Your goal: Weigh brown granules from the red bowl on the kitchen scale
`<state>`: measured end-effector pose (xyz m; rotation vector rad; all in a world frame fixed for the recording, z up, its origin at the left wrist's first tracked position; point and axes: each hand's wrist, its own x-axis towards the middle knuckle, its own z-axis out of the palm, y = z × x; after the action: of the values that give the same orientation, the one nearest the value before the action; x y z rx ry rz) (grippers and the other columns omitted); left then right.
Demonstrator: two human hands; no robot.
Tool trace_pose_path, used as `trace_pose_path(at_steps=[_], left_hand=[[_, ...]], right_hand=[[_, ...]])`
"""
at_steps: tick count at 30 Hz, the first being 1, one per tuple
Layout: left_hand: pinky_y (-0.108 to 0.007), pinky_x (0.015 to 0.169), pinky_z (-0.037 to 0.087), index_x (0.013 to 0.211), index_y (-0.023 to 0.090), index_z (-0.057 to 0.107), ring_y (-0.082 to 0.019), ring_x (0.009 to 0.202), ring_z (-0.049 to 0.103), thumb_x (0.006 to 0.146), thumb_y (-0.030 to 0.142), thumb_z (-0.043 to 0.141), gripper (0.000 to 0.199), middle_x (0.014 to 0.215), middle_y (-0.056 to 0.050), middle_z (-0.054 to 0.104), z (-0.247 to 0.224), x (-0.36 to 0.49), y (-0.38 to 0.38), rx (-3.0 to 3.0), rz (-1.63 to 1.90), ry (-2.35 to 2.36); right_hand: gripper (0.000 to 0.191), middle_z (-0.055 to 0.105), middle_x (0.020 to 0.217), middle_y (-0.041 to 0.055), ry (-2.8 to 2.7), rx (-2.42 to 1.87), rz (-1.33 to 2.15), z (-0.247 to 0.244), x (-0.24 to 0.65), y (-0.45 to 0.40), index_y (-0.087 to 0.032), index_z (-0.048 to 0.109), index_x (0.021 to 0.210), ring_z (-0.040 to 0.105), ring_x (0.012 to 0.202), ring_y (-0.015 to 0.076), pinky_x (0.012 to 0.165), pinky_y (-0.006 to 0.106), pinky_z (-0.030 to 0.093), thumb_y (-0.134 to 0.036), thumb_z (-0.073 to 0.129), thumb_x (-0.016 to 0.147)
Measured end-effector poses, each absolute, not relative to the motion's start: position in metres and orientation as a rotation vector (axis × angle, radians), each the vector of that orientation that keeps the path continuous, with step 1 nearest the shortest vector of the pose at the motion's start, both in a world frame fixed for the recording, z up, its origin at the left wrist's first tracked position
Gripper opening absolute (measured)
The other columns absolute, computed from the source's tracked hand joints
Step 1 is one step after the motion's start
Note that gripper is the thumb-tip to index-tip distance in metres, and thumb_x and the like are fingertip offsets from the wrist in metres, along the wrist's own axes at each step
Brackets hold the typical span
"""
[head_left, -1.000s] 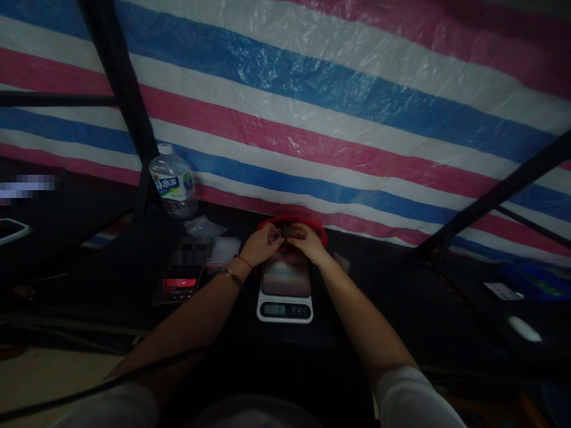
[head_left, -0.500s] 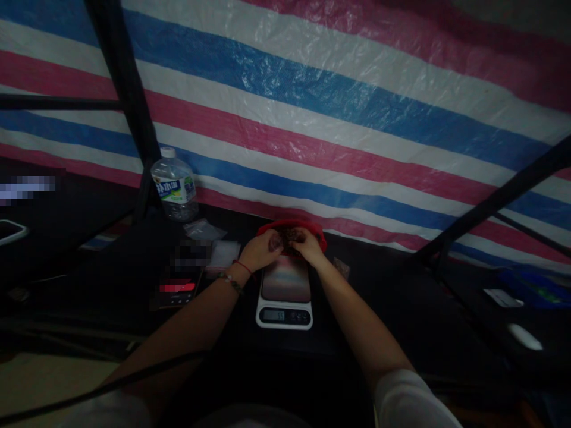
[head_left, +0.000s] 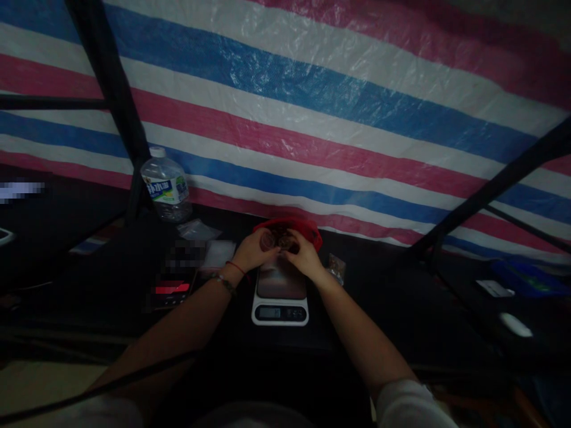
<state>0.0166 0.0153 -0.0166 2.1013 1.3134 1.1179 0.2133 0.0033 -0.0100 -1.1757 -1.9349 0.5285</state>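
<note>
My left hand (head_left: 253,251) is closed around a small, round, see-through reddish thing (head_left: 267,240), whose kind is too dark to tell. Beside it, my right hand (head_left: 304,255) has its fingers curled round a small brownish clump (head_left: 285,241), which looks shiny. The fingertips of both hands nearly meet. They are above the far end of a white kitchen scale (head_left: 280,316) and the near side of a red basin (head_left: 316,233). Dark brown bits show in the basin, partly hidden by my hands. The scale's display is lit, but its digits are blurred.
A small clear bag with brown pieces (head_left: 336,267) lies right of the scale. To the left are clear plastic bags (head_left: 220,254), a phone (head_left: 172,291) and a large water bottle (head_left: 166,189). A white mouse-shaped object (head_left: 516,325) lies far right. Striped sheeting (head_left: 312,142) hangs behind.
My hands have drawn closer together and slightly out of the basin towards the scale. The right fingers now hold a brownish clump beside the left hand's round thing. The view has shifted slightly.
</note>
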Motion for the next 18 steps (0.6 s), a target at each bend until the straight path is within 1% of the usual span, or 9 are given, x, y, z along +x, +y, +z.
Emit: trace_pose_path(at_steps=[4, 6, 9, 11, 12, 14, 16, 18], left_hand=[[-0.031, 0.073, 0.050, 0.098, 0.019, 0.056, -0.019, 0.080, 0.063, 0.074, 0.040, 0.063, 0.033, 0.090, -0.003, 0.065, -0.019, 0.016, 0.016, 2.072, 1.177, 1.302], [-0.031, 0.074, 0.050, 0.099, 0.018, 0.056, -0.018, 0.080, 0.062, 0.074, 0.038, 0.063, 0.033, 0.091, -0.003, 0.065, -0.021, 0.016, 0.018, 2.050, 1.199, 1.297], [-0.032, 0.076, 0.050, 0.102, 0.018, 0.057, -0.018, 0.082, 0.062, 0.074, 0.040, 0.064, 0.036, 0.096, -0.004, 0.065, -0.024, 0.016, 0.021, 2.024, 1.240, 1.270], [-0.032, 0.078, 0.050, 0.101, 0.018, 0.058, -0.018, 0.084, 0.062, 0.074, 0.040, 0.063, 0.036, 0.098, -0.005, 0.065, -0.026, 0.016, 0.022, 2.013, 1.250, 1.239], [-0.032, 0.079, 0.050, 0.101, 0.018, 0.058, -0.018, 0.085, 0.062, 0.075, 0.040, 0.063, 0.035, 0.098, -0.005, 0.065, -0.027, 0.015, 0.023, 1.999, 1.248, 1.233], [-0.032, 0.080, 0.051, 0.102, 0.017, 0.057, -0.017, 0.085, 0.062, 0.074, 0.038, 0.063, 0.036, 0.097, -0.004, 0.065, -0.029, 0.015, 0.024, 1.966, 1.249, 1.230], [-0.032, 0.081, 0.051, 0.102, 0.018, 0.056, -0.017, 0.086, 0.062, 0.074, 0.037, 0.064, 0.035, 0.096, -0.004, 0.065, -0.030, 0.016, 0.026, 1.943, 1.265, 1.246], [-0.032, 0.082, 0.050, 0.102, 0.018, 0.056, -0.017, 0.088, 0.062, 0.073, 0.037, 0.064, 0.035, 0.097, -0.003, 0.065, -0.031, 0.016, 0.029, 1.937, 1.279, 1.269]], right_hand=[[0.047, 0.065, 0.114, 0.0077, -1.973, -1.219, 0.508, -0.013, 0.214, -0.010, -0.021, 0.058, 0.118, 0.061, 0.105, 0.0213, 0.093, 0.036, 0.047, -0.025, 0.069, 0.073], [0.044, 0.066, 0.110, 0.0073, -1.988, -1.245, 0.482, -0.017, 0.215, -0.015, -0.022, 0.060, 0.114, 0.061, 0.103, 0.0216, 0.091, 0.036, 0.048, -0.027, 0.070, 0.072], [0.045, 0.066, 0.108, 0.0066, -2.094, -1.266, 0.423, -0.018, 0.217, -0.024, -0.023, 0.062, 0.111, 0.057, 0.107, 0.0242, 0.094, 0.040, 0.044, -0.030, 0.075, 0.069], [0.050, 0.064, 0.113, 0.0071, -2.131, -1.241, 0.400, -0.015, 0.219, -0.028, -0.024, 0.060, 0.116, 0.054, 0.111, 0.0258, 0.097, 0.043, 0.041, -0.032, 0.074, 0.069], [0.050, 0.063, 0.116, 0.0076, -2.102, -1.224, 0.388, -0.012, 0.221, -0.029, -0.024, 0.058, 0.120, 0.053, 0.112, 0.0259, 0.099, 0.043, 0.040, -0.032, 0.072, 0.072], [0.043, 0.062, 0.118, 0.0084, -1.970, -1.195, 0.364, -0.004, 0.221, -0.027, -0.023, 0.056, 0.123, 0.054, 0.112, 0.0246, 0.099, 0.042, 0.040, -0.029, 0.063, 0.080], [0.032, 0.063, 0.114, 0.0079, -1.874, -1.168, 0.362, 0.007, 0.219, -0.019, -0.022, 0.059, 0.118, 0.056, 0.108, 0.0222, 0.098, 0.039, 0.042, -0.024, 0.053, 0.086], [0.028, 0.064, 0.111, 0.0063, -1.920, -1.122, 0.388, 0.017, 0.213, -0.006, -0.023, 0.063, 0.110, 0.058, 0.105, 0.0198, 0.096, 0.036, 0.044, -0.020, 0.047, 0.087]])
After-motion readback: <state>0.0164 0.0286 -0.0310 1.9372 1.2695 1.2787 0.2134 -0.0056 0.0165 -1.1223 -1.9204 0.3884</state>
